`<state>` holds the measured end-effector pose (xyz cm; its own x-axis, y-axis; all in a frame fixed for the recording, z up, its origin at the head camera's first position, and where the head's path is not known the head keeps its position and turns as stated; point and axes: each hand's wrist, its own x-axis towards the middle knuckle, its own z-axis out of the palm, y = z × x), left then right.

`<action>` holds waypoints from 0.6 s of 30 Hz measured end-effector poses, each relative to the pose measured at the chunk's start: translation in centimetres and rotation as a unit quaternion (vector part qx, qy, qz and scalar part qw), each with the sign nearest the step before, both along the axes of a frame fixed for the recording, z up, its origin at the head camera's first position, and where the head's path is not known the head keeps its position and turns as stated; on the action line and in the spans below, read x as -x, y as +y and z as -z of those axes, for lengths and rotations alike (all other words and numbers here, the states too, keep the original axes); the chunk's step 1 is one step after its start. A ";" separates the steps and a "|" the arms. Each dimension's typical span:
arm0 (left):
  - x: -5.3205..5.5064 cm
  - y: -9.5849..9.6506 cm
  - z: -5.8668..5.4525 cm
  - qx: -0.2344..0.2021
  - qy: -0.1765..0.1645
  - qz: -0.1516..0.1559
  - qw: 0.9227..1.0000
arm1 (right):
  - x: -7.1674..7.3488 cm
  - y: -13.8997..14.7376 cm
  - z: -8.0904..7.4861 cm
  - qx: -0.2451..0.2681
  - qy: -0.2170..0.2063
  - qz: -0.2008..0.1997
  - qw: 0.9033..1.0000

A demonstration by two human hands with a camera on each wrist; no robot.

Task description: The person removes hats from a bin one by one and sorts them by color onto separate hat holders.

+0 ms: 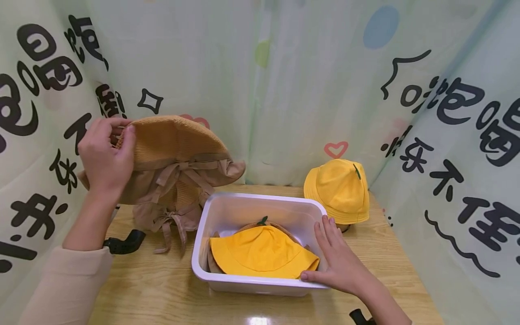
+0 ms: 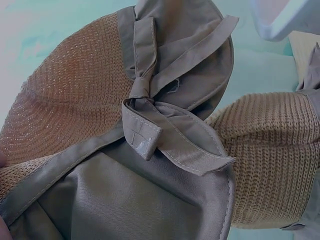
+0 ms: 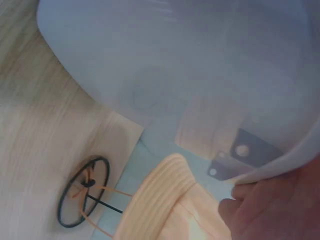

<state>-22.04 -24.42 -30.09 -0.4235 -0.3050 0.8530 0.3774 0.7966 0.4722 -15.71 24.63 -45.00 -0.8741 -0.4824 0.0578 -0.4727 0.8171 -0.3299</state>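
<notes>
while left fingers (image 1: 129,140) pinch tan hat (image 1: 174,140) | right fingers (image 1: 330,234) spread on tub (image 1: 235,286) | curtain (image 1: 292,113): "乐不"

Black Chinese characters (image 1: 447,177), apparently including "喝" and "乐不", mark the pale curtain (image 1: 308,90).

Rough knitted hat (image 1: 168,140), smooth plastic tub (image 1: 260,287), matt cloth cap (image 1: 335,187)

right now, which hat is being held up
The tan bow-tied hat in the left hand; no other hat is held. A similar hat is below it, one yellow hat lies inside the white bin, another yellow hat stands beyond its right end.
</notes>
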 end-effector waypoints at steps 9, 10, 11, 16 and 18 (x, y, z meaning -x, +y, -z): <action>-0.4 -0.3 0.1 0.011 0.002 0.011 1.000 | 0.9 -0.3 -3.3 -0.072 -0.030 -0.036 0.996; -0.5 -0.3 0.1 0.011 0.002 0.011 1.000 | 1.1 -0.5 -3.9 -0.076 -0.036 -0.040 0.996; -0.5 -0.3 0.1 0.012 0.003 0.012 1.000 | 1.3 -0.7 -4.5 -0.079 -0.038 -0.047 0.995; -0.7 -0.3 0.0 0.024 -0.003 0.014 1.000 | 2.9 -2.1 -6.9 -0.083 -0.033 -0.081 0.993; -0.8 -0.3 0.0 0.028 -0.005 0.013 1.000 | 3.6 -2.9 -7.6 -0.083 -0.027 -0.094 0.992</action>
<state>-21.23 -24.69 -30.12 -0.4398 -0.2460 0.8637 0.3937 0.8116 0.4316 -19.36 21.75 -37.37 -0.7670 -0.6367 -0.0797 -0.6080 0.7608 -0.2268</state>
